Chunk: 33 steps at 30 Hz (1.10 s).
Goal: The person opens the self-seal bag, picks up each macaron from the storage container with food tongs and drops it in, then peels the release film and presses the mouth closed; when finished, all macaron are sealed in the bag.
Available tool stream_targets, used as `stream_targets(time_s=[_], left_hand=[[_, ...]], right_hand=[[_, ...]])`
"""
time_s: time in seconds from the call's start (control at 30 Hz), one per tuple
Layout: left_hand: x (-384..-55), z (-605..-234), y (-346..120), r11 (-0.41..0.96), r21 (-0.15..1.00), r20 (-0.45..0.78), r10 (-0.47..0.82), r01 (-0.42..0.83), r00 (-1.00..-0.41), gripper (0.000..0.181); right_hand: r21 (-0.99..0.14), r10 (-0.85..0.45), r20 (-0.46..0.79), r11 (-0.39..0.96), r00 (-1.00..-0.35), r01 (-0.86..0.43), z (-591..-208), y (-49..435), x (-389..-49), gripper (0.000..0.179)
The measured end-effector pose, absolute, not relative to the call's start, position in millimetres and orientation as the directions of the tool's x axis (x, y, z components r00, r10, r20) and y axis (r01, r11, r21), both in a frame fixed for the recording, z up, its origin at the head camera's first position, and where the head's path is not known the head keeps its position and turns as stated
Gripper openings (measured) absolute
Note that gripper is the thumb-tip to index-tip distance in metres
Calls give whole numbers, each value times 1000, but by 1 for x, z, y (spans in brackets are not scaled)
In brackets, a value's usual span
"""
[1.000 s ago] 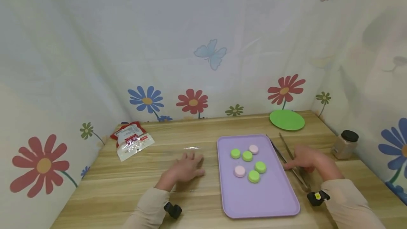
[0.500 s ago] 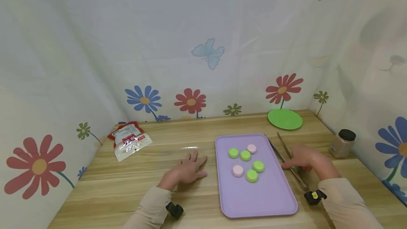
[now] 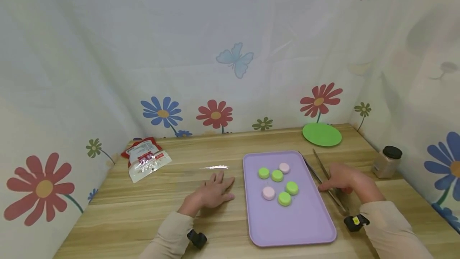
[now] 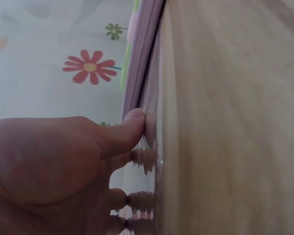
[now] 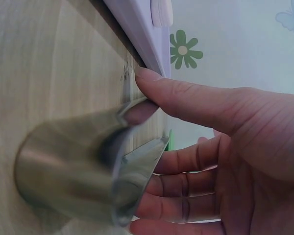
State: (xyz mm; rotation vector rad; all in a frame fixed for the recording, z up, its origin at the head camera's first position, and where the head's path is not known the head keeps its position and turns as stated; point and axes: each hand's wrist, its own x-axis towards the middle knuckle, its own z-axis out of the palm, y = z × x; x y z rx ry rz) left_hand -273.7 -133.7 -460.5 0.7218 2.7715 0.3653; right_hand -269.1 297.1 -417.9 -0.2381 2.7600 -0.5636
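Two metal tongs arms [image 3: 325, 179] lie under the right hand [image 3: 343, 179], whose thumb and fingers close loosely around them just right of the purple tray [image 3: 287, 227], while the left hand [image 3: 212, 191] rests flat, fingers spread; a firmer mid-handle grip would likely lift the tongs cleanly.

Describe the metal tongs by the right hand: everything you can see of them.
The tongs are long, thin, shiny metal with two arms, spread apart at the far end and joined at the near end. They lie flat on the wooden table, just right of the purple tray, tips toward the green plate. The right hand rests on their middle, thumb against one arm; they are not lifted.
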Motion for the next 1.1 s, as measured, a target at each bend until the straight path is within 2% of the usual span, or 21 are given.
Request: stream_targets(time_s=[0.43,0.7,0.87,1.1], left_hand=[[-266,-457,-128,864,324,-167,454,386,-875,49],[-268,-459,-125,861,377,-125,412,341,-902,46],[-268,-464,-126,834,429,-36,400,347,-916,44],[-267,-464,-125,809,382,157,421,448,-894,36]], right_hand=[[-412,-215,-279,907,-936,-86,-416,295,-268,52],[-409,-215,-270,908,-939,-90,-416,295,-266,50],[-414,-224,-267,905,-937,-99,-416,297,-267,48],[-427,-224,-271,900,-936,-91,-417,304,-270,32]])
